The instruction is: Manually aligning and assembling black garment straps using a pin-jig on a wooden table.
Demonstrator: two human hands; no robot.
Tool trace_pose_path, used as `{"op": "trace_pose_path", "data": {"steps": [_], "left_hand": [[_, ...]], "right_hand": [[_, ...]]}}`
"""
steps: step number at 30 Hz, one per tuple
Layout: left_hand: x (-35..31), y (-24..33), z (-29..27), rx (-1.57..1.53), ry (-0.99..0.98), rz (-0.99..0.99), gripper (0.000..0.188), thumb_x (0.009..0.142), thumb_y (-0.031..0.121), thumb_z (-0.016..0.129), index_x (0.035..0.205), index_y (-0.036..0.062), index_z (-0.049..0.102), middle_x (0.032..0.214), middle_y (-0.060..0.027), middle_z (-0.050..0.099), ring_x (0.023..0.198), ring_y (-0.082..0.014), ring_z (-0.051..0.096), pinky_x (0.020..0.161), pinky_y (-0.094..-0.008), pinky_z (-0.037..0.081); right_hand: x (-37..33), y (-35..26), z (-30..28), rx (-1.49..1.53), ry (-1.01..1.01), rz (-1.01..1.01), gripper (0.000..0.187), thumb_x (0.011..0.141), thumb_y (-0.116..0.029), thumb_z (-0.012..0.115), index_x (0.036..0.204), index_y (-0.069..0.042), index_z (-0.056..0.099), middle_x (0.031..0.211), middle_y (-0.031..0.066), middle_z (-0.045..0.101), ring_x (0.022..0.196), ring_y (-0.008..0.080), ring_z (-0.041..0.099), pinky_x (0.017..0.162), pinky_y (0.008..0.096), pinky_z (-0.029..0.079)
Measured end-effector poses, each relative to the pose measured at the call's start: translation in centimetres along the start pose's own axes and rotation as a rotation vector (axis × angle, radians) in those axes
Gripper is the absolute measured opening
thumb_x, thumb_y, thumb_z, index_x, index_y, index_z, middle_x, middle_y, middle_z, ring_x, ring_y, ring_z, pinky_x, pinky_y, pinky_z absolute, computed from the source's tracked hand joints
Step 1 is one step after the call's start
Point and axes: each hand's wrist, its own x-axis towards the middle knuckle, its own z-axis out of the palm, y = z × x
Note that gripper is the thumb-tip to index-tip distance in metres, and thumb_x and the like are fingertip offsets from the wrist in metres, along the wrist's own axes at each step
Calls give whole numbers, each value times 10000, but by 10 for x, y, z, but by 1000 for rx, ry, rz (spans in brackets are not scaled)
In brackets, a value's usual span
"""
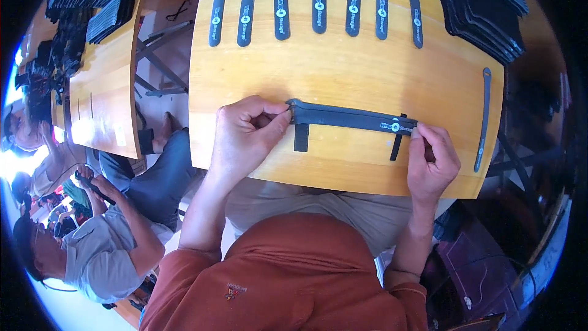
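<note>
A dark grey fabric strap (349, 116) with a printed round logo lies stretched from left to right near the table's front edge. My left hand (248, 132) pinches its left end between thumb and fingertips. At the other end, beside the print, my right hand (433, 160) grips the strap with thumb and forefinger. A short black strip (301, 139) pokes out below the strap close to my left hand. Another narrow black strip (396, 146) crosses under it near my right hand, showing on both sides.
Several matching straps (318, 0) lie in a row along the far side of the wooden table (275, 73). One more strap (484, 119) rests near the right edge. Black stacks (481, 12) fill the far right corner. To the left, a person (110, 245) sits by another table (104, 122).
</note>
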Motion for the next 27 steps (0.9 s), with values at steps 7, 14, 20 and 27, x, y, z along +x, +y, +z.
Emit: {"op": "trace_pose_path", "data": {"steps": [7, 14, 20, 27], "left_hand": [[0, -4, 0, 7, -9, 69, 55, 897, 12, 741, 900, -39, 720, 691, 4, 650, 586, -27, 563, 508, -191, 425], [0, -1, 0, -27, -1, 6, 66, 856, 2, 760, 910, -36, 753, 753, -47, 694, 615, -44, 573, 554, -217, 453], [0, 0, 0, -18, 0, 7, 65, 856, 5, 764, 905, -36, 750, 735, -42, 695, 602, -38, 573, 542, -212, 448], [0, -1, 0, -15, -1, 8, 63, 858, 4, 764, 907, -33, 751, 725, -42, 700, 598, -38, 578, 538, -211, 455]], "right_hand": [[0, 1, 1, -1, 5, -12, 127, 867, 71, 702, 985, 29, 724, 889, 114, 708, 696, 113, 634, 550, 225, 469], [-1, -1, -1, -18, -4, 12, 130, 862, 76, 700, 978, 23, 725, 886, 112, 707, 687, 115, 628, 547, 225, 464], [0, 2, 1, -14, 10, -32, 137, 857, 83, 696, 977, 23, 720, 880, 115, 705, 686, 121, 627, 545, 228, 459], [-1, 1, 0, -24, 2, -25, 150, 850, 88, 691, 981, 22, 722, 876, 121, 703, 688, 137, 636, 552, 237, 471]]}}
